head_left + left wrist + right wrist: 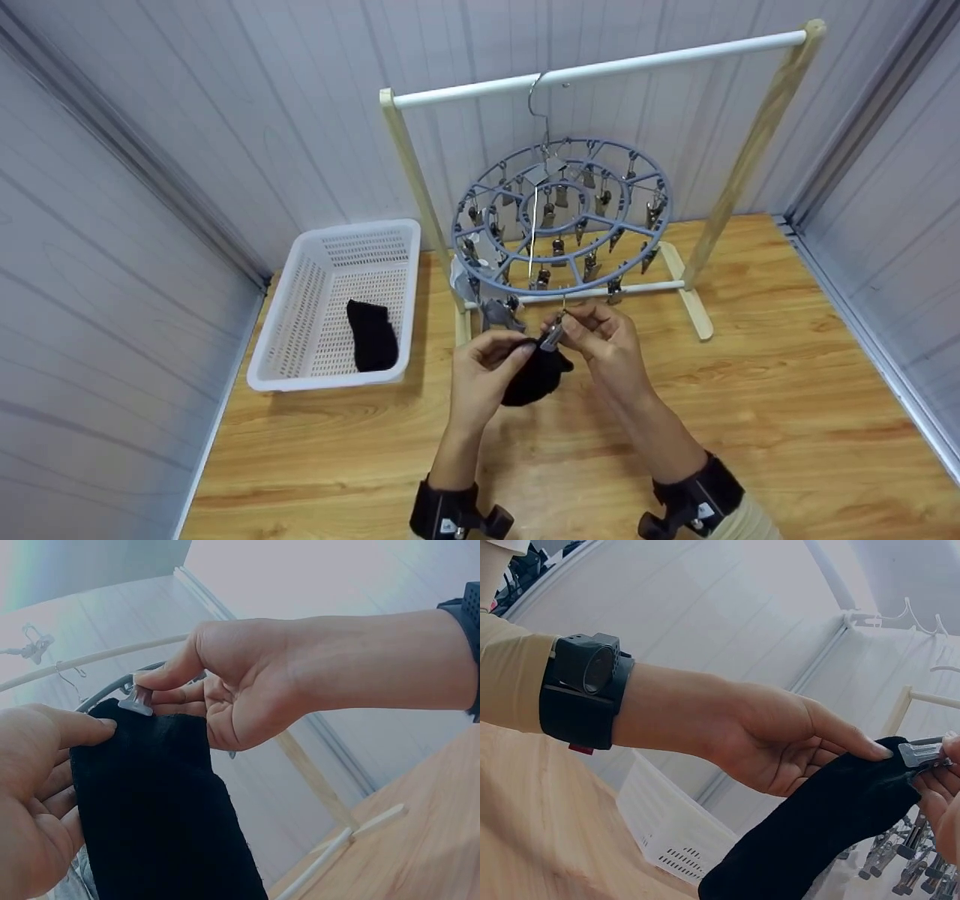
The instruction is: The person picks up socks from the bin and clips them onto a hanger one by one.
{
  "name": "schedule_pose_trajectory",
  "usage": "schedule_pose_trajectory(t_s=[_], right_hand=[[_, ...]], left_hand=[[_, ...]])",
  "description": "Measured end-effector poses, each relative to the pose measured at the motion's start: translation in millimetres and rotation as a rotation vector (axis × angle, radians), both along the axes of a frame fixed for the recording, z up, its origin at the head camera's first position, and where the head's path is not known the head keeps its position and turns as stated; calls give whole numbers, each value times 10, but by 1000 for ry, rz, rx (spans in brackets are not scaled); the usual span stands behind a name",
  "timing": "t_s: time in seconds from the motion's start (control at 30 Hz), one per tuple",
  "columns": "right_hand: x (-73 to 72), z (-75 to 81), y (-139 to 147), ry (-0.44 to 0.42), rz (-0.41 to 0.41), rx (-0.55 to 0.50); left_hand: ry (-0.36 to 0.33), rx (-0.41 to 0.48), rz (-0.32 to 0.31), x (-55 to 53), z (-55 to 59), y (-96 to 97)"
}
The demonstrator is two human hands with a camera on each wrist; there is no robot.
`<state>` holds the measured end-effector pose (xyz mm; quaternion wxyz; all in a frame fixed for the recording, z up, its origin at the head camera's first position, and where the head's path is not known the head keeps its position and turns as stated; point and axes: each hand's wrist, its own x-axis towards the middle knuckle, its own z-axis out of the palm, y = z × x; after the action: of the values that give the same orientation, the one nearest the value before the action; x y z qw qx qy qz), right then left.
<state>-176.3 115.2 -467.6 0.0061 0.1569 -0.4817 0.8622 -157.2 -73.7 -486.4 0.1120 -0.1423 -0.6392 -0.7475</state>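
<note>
A black sock (pixel 534 379) hangs below a metal clip (pixel 553 336) at the front rim of a round blue drying hanger (pixel 574 287). My left hand (pixel 480 375) pinches the sock's top edge between thumb and fingers. With thumb and fingers, my right hand (pixel 609 349) pinches the clip's upper end. In the left wrist view the clip's mouth (pixel 136 703) lies over the sock's edge, close to my left thumb. The right wrist view has the sock (pixel 802 832) slanting down from the clip. How firmly the clip grips is hard to tell.
The hanger hooks over a white bar (pixel 615 66) on a wooden stand (pixel 739 161). Grey items (pixel 499 315) hang at its left side, among several metal clips. To the left, a white basket (pixel 296 300) holds another black sock (pixel 373 337). Panelled walls enclose the wooden floor.
</note>
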Motion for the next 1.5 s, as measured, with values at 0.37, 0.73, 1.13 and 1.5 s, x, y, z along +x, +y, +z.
schedule_pose_trajectory(t_s=[0.37, 0.73, 1.13, 1.5], right_hand=[[-7, 20, -4, -32, -16, 82], [-45, 51, 56, 2, -35, 239], [-142, 120, 287, 110, -140, 344], [-181, 195, 560, 318, -165, 306]], left_hand=[[5, -11, -5, 7, 5, 4], [5, 2, -3, -6, -19, -13], [-13, -45, 17, -41, -35, -59], [-40, -66, 91, -46, 44, -225]])
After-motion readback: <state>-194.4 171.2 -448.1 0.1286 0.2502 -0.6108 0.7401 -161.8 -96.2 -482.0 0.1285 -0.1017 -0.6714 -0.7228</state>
